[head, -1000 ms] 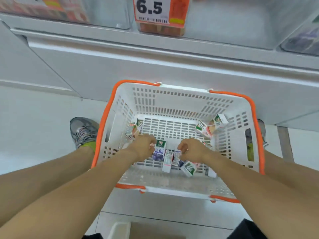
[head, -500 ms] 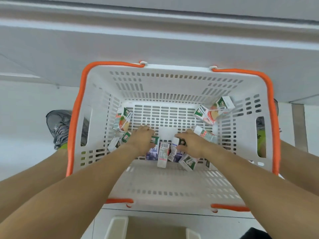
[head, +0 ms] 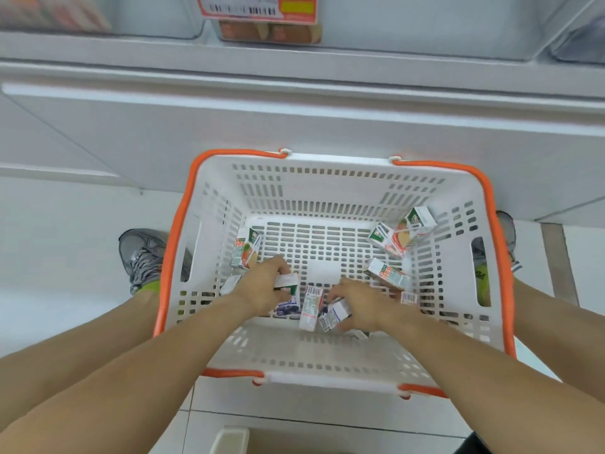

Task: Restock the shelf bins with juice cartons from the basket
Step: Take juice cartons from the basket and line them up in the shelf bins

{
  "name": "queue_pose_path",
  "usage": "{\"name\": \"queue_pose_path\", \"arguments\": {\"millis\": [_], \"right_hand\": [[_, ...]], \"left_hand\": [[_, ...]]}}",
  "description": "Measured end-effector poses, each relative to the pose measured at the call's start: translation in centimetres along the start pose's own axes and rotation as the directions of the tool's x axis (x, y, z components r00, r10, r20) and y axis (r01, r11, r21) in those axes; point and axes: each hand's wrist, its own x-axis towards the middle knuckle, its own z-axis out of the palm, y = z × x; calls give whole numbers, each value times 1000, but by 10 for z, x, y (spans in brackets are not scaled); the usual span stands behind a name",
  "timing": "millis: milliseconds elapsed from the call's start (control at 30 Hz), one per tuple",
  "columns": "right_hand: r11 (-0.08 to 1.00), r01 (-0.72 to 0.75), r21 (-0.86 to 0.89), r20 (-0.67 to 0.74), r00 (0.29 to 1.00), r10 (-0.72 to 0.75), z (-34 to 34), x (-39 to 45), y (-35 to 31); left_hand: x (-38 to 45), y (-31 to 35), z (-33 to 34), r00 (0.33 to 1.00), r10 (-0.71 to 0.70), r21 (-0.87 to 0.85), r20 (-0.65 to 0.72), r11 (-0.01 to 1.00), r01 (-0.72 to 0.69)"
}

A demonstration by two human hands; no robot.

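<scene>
A white basket (head: pixel 327 188) with orange rim handles sits on the floor below me, with several small juice cartons scattered on its bottom. My left hand (head: pixel 265 286) grips a green-and-white carton (head: pixel 288 285) near the basket's middle. My right hand (head: pixel 360 306) grips a purple-and-white carton (head: pixel 337 314) beside it. Between the hands lies a white carton (head: pixel 311 308) with its barcode up. More cartons lie at the left wall (head: pixel 245 249), and at the right side (head: pixel 388 239) (head: pixel 388 275).
The white shelf front (head: pixel 294 103) rises just beyond the basket. Clear shelf bins (head: pixel 268 31) with an orange price tag (head: pixel 258 8) sit above it. My grey shoes (head: pixel 140 257) flank the basket on the white tiled floor. A pale box edge (head: pixel 229 440) shows at bottom.
Both hands have closed round cartons on the basket bottom and lifted them slightly. The view has tilted up, bringing the shelf bins and price tag back into sight.
</scene>
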Motion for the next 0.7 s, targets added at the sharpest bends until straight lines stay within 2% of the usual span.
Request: {"name": "queue_pose_path", "arguments": {"millis": [167,267,367,467,567,700], "right_hand": [[997,-16,-78,-13,1000,15,-29,-17,-20],[995,29,-100,-101,994,-39,-77,-44,-42],[995,99,-31,-231,967,-104,-130,-84,-73],[989,142,45,-267,956,-125,-183,-126,-106],[971,218,96,-299,937,-181,-225,-167,-134],[907,351,232,-410,881,-236,-251,-202,-149]], "left_hand": [[-23,25,-54,996,44,-123,-78,991,-54],[-41,54,-92,994,93,-178,-55,979,-102],[-63,90,-131,987,158,-316,-22,936,-157],[-85,129,-169,974,227,-451,9,870,-199],[-106,168,-201,961,273,-497,-34,830,-253],[-125,209,-220,939,327,-493,-107,803,-336]]}}
